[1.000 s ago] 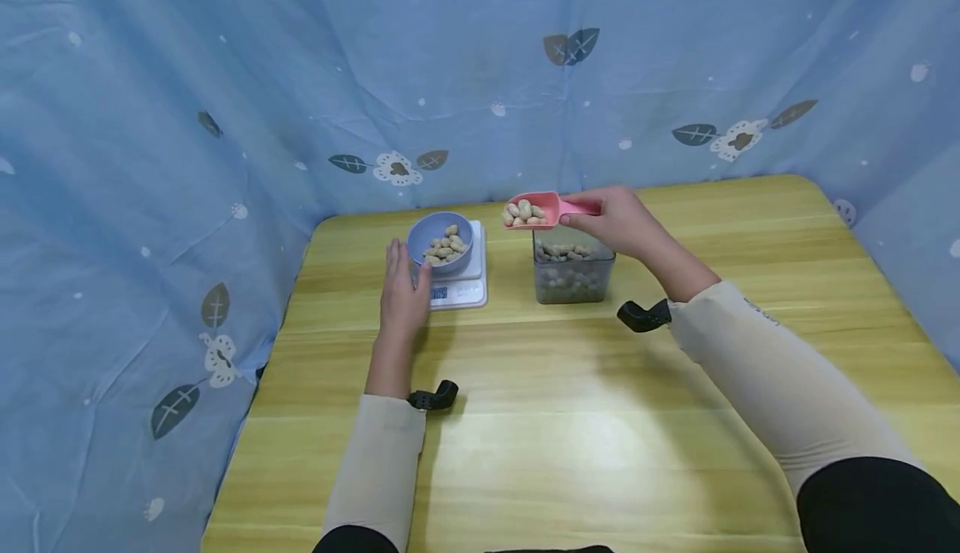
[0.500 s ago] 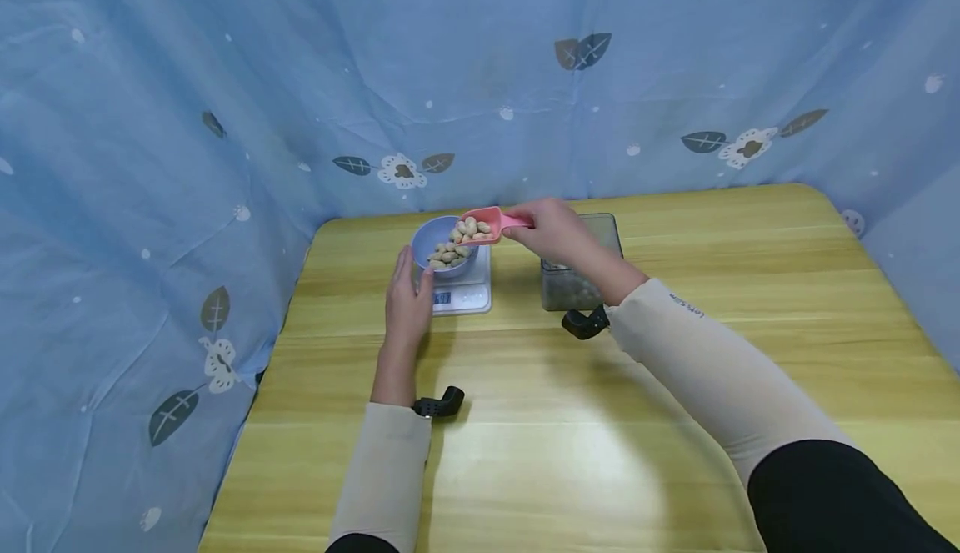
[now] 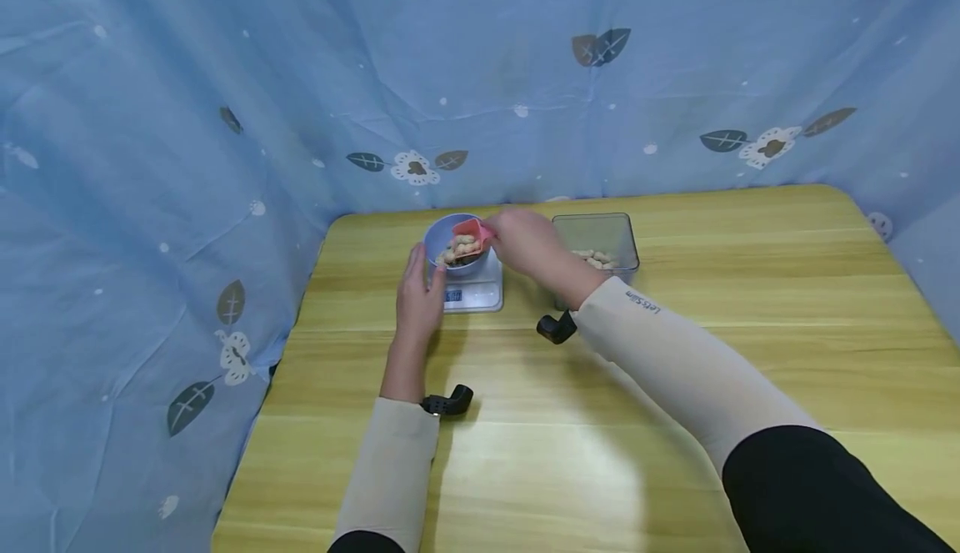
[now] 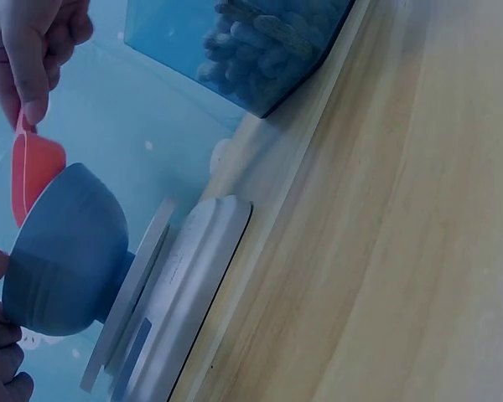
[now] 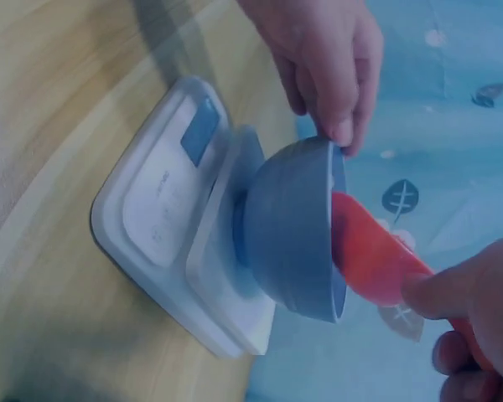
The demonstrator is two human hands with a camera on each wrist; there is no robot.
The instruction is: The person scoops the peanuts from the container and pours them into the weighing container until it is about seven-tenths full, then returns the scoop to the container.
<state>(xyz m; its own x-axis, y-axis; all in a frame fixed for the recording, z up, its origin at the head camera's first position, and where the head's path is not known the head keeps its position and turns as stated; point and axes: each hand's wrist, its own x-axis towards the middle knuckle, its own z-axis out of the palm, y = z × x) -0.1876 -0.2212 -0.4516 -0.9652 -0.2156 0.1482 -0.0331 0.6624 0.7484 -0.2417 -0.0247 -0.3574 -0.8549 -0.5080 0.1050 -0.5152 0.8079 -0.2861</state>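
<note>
My right hand (image 3: 525, 242) pinches a pink scoop (image 3: 470, 228) by its handle, tilted down into a blue bowl (image 3: 441, 234). Unshelled peanuts (image 3: 467, 244) lie at the mouth of the scoop and in the bowl. Under the bowl is a white kitchen scale (image 3: 480, 295) with a lit display. My left hand (image 3: 420, 303) rests against the bowl's left side, fingers fairly straight and the thumb at the rim. From the right wrist view, the scoop (image 5: 370, 258) reaches inside the bowl (image 5: 287, 222), whose wall hides the peanuts.
Right of the scale stands a clear grey container (image 3: 600, 226) with more peanuts in it, partly behind my right forearm. A wooden table (image 3: 525, 419) bears everything. Behind it hangs a blue patterned curtain (image 3: 480, 77).
My right hand has carried the loaded scoop left from above the container to the bowl and tipped it. My left hand has stayed beside the bowl.
</note>
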